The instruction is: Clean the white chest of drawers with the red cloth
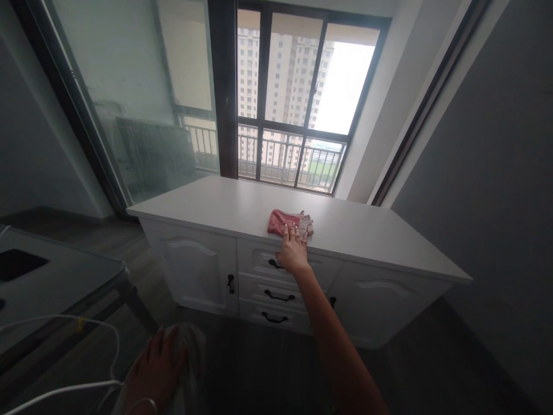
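Your right hand (294,251) rests flat on a pink cloth (280,222) on a white cabinet top (224,202).

Your right arm is stretched out straight, palm down and fingers extended over the cloth's near edge, not closed round it. A flat hand like this seems to press the cloth onto the surface rather than lift it. The cloth lies bunched near the front edge, just above the middle drawers (276,297), likely because that is as far as your arm reaches. Its long side runs left to right along that edge, with a paler patterned end pointing right. Your left hand (158,366) lies low on pale fabric (192,346); whether it grips is unclear. A window (298,98) stands behind.
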`<action>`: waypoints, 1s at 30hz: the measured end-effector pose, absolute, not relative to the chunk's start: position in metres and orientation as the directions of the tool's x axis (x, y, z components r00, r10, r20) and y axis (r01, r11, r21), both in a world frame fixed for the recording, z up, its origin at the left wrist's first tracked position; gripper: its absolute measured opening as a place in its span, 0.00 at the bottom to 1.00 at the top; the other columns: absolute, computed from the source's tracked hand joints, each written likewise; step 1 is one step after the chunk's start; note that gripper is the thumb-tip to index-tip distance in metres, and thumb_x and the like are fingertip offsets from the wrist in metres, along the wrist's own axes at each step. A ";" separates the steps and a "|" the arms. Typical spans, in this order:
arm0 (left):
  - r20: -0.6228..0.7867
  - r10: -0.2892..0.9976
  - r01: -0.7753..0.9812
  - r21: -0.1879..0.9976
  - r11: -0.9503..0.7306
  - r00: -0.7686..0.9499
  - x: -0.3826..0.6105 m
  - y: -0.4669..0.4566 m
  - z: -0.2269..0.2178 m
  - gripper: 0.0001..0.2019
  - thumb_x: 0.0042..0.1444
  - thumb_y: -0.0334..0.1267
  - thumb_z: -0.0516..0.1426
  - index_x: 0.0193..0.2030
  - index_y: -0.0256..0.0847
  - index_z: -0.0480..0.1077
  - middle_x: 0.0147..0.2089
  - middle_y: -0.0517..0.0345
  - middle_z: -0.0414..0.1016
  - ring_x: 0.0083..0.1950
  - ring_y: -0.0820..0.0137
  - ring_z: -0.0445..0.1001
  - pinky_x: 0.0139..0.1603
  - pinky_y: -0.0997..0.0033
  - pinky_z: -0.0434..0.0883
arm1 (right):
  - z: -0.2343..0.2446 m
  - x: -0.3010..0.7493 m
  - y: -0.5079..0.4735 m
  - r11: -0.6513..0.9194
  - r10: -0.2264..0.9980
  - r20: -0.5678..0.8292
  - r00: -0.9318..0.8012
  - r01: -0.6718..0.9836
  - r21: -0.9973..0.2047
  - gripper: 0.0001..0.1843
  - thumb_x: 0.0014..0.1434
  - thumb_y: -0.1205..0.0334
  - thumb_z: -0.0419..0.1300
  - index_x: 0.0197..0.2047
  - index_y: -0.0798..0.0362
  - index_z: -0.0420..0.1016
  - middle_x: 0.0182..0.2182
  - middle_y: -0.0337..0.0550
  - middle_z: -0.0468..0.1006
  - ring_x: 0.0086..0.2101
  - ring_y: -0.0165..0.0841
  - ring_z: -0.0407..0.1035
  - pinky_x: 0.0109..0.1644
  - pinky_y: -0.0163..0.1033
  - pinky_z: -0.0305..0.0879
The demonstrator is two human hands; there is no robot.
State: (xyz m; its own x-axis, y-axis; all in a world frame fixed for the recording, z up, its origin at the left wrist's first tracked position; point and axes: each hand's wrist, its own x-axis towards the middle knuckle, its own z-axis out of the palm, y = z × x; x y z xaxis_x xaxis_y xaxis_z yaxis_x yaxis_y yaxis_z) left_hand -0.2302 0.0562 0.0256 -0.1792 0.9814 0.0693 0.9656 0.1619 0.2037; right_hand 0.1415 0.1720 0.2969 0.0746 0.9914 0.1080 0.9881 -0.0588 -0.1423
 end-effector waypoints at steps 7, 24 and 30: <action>0.042 0.987 0.979 0.138 0.148 -0.155 -0.196 0.067 0.038 0.33 0.74 0.45 0.44 0.79 0.33 0.66 0.83 0.33 0.61 0.82 0.40 0.61 0.78 0.42 0.62 | 0.293 0.139 0.172 -0.066 0.983 0.161 0.084 0.991 -0.120 0.52 0.70 0.54 0.62 0.86 0.62 0.41 0.84 0.69 0.39 0.83 0.53 0.34 0.83 0.68 0.30; 0.043 0.997 0.990 0.134 0.051 -0.057 -0.218 0.058 0.022 0.32 0.76 0.46 0.46 0.81 0.36 0.63 0.84 0.37 0.59 0.83 0.42 0.61 0.78 0.43 0.65 | 0.283 0.126 0.167 -0.188 0.946 0.239 0.219 0.971 -0.144 0.51 0.68 0.58 0.62 0.86 0.59 0.44 0.85 0.64 0.37 0.82 0.57 0.36 0.83 0.67 0.35; 0.079 0.997 0.981 0.193 -0.008 -0.008 -0.222 0.061 0.007 0.32 0.75 0.46 0.49 0.81 0.37 0.64 0.84 0.36 0.59 0.83 0.41 0.60 0.80 0.40 0.63 | 0.277 0.127 0.170 -0.195 0.939 0.255 0.230 0.969 -0.153 0.50 0.65 0.61 0.62 0.85 0.57 0.47 0.85 0.64 0.41 0.82 0.54 0.38 0.83 0.66 0.33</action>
